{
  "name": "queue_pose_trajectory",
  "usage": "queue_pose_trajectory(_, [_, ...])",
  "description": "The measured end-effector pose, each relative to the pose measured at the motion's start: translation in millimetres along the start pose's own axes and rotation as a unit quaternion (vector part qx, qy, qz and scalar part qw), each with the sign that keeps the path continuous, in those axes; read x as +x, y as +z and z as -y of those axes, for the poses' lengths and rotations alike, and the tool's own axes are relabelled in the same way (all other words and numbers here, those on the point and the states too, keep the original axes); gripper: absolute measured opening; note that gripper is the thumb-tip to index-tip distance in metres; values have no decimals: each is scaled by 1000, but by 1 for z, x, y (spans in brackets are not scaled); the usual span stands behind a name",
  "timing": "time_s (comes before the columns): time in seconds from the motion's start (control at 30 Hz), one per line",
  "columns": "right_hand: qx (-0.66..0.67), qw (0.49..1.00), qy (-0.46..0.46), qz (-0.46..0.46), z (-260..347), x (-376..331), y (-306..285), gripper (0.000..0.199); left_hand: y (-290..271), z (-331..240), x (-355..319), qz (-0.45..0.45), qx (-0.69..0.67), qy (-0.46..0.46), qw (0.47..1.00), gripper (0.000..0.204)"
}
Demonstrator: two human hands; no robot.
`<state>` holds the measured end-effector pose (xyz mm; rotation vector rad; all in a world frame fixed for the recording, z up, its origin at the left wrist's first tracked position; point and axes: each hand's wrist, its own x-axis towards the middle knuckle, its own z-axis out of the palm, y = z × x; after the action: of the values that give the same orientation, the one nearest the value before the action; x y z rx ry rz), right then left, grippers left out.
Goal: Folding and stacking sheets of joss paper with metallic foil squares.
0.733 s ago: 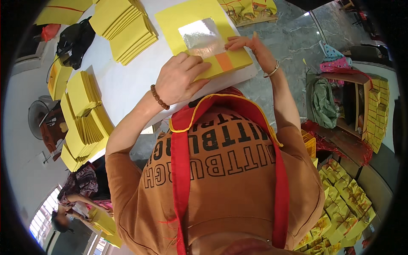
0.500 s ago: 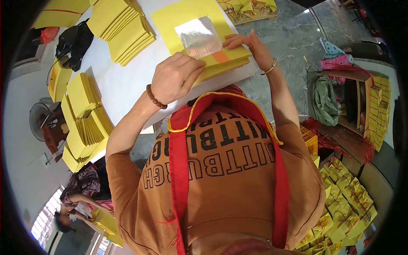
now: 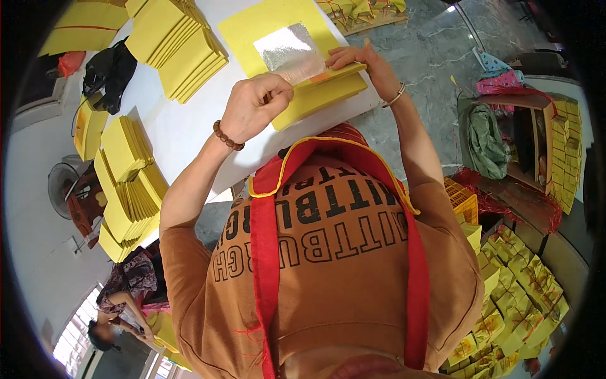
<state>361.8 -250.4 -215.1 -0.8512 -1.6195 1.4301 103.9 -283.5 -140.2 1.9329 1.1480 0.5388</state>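
A yellow paper sheet (image 3: 243, 31) with a silver foil square (image 3: 284, 47) lies on top of a stack of yellow paper (image 3: 322, 101) at the white table's near edge. Its near edge is turned up into a narrow fold, where a bit of orange shows. At the fold's left end my left hand (image 3: 257, 104) is closed, fingers curled in a pinch on the sheet; the fingertips are partly hidden. My right hand (image 3: 363, 66) grips the fold's right end, its fingers bent over the edge and one finger sticking up.
Fanned yellow paper stacks (image 3: 180, 54) and further yellow bundles (image 3: 129, 183) lie on the white table (image 3: 183, 123). A black bag (image 3: 110, 72) is at far left. Behind on the left, a person (image 3: 129, 297) handles yellow paper. Tied yellow packets (image 3: 514, 290) and an orange crate (image 3: 464, 202) stand right.
My left hand has lifted slightly and curled tighter, shifting a little left. The folded strip looks narrower and tilted up. My right hand stays at the fold's right end.
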Motion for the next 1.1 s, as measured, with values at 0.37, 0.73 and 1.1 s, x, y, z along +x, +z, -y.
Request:
queue_pose_trajectory(0.37, [-17,1000,-3,-3,-1,-1,1,73,-6,9,8,35,-163,-104,980,18])
queue_pose_trajectory(0.73, [44,990,130,-24,8,1,0,25,-16,10,10,44,-202,-120,971,26])
queue_pose_trajectory(1.1, [-186,978,-88,21,11,21,-10,28,-10,47,-7,-85,221,180,955,34])
